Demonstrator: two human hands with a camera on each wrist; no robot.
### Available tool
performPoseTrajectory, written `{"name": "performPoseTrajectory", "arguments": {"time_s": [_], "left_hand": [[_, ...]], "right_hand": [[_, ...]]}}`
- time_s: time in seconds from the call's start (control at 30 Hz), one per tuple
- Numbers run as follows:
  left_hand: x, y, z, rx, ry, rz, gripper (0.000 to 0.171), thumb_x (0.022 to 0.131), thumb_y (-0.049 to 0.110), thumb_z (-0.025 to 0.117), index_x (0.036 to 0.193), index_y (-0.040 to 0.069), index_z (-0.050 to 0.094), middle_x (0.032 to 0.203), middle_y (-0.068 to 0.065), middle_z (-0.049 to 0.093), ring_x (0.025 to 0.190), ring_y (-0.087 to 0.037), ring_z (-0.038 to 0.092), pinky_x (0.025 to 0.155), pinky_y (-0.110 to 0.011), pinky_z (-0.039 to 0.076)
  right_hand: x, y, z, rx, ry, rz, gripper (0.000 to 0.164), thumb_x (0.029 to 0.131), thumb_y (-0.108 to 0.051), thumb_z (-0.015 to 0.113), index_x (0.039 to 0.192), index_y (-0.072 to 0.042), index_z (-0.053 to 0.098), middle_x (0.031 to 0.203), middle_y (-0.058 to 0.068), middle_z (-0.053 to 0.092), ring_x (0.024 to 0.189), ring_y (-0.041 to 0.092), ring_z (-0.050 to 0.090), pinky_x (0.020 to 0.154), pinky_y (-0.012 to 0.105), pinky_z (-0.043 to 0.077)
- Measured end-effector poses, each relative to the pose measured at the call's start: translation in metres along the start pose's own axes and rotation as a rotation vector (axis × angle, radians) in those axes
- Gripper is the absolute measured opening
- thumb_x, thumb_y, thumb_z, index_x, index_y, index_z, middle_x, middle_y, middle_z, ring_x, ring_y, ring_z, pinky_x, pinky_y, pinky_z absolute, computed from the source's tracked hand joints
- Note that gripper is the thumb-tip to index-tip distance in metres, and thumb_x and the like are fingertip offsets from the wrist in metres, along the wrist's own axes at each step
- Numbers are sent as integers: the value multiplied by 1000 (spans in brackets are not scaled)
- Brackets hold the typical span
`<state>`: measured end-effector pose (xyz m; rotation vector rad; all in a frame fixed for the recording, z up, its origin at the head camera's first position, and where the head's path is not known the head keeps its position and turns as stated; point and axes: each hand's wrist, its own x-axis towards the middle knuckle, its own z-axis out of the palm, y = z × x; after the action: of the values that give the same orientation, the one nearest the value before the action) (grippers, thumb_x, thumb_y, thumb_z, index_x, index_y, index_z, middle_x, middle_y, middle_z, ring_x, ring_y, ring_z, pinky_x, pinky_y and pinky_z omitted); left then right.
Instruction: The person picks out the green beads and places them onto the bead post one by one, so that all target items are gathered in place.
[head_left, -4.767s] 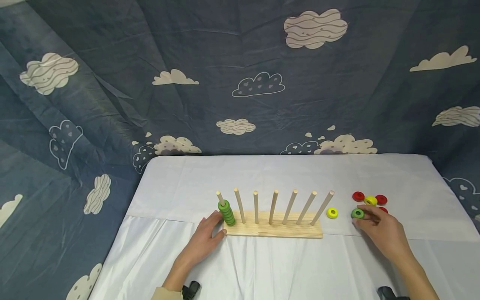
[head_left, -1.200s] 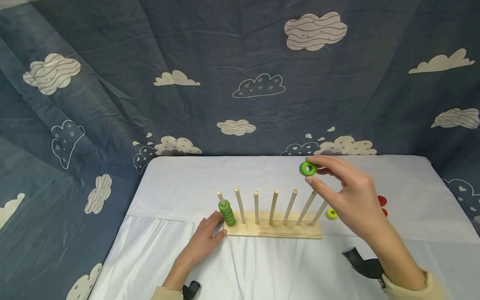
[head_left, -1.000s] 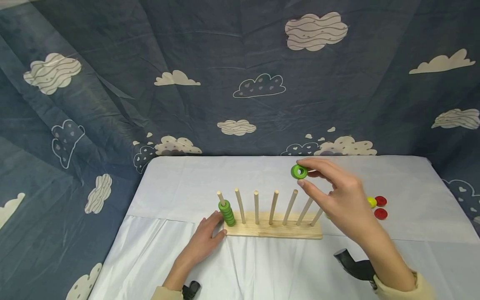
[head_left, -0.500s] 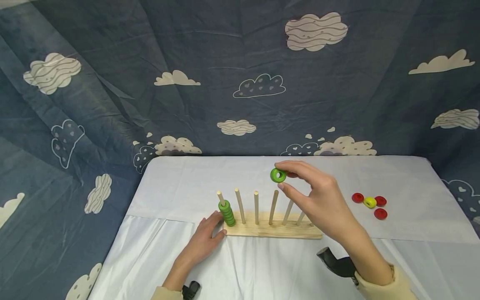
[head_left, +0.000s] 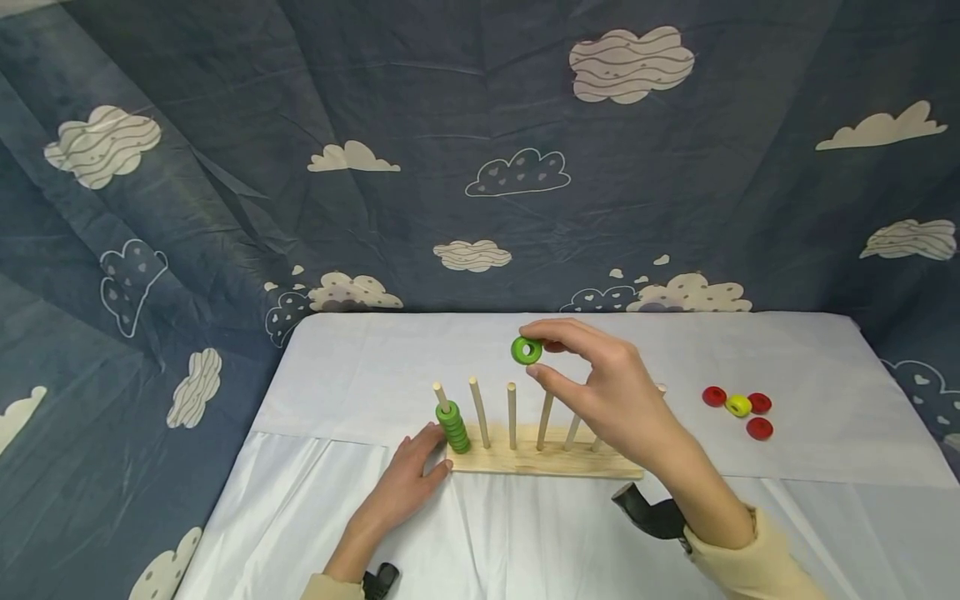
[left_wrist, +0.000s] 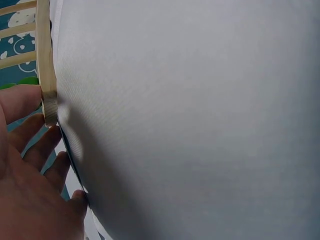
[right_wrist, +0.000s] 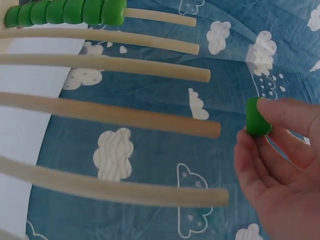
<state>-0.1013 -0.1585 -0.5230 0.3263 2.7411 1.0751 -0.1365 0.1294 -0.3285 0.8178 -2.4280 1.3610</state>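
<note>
A wooden peg rack (head_left: 555, 462) with a row of upright pegs stands on the white-covered table. Its leftmost peg carries a stack of green rings (head_left: 453, 427), and the peg's tip sticks out above them. At the rack's left end, my left hand (head_left: 405, 473) holds the base between thumb and fingers; the base's end also shows in the left wrist view. My right hand (head_left: 611, 387) pinches a single green ring (head_left: 527, 351) by its edge, raised above the pegs near the rack's middle. In the right wrist view this ring (right_wrist: 257, 117) is beyond the peg tips.
To the right of the rack lie several loose rings: red ones (head_left: 760, 429) around a yellow one (head_left: 738, 406). My right forearm and hand cover the rack's right pegs in the head view. A dark cloth (head_left: 375, 225) with cloud prints hangs behind the table.
My right hand picked the green ring up from the table at the right and has carried it left over the pegs. My left hand has stayed at the rack's end.
</note>
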Motion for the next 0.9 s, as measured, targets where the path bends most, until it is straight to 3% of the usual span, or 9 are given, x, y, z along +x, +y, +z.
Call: {"name": "performPoseTrajectory", "arguments": {"time_s": [0.6,0.9], "left_hand": [[0,1,0,2,5,7,51,98,22,60,146,9,46,149,-8,45,145,-26,26,117,-55,12],[1,0,-1,0,8,18,51,98,21,60,146,10,47,149,-7,45,145,-27,27,117,-57,13]], "right_hand": [[17,-10,18,96,-76,17,38,86,-10,78,121,-18,68,111,-12,66,102,9,59,86,33,52],[25,-11,28,94,-128,-38,37,87,-6,75,122,-16,67,114,-11,67,102,10,61,81,30,53]]}}
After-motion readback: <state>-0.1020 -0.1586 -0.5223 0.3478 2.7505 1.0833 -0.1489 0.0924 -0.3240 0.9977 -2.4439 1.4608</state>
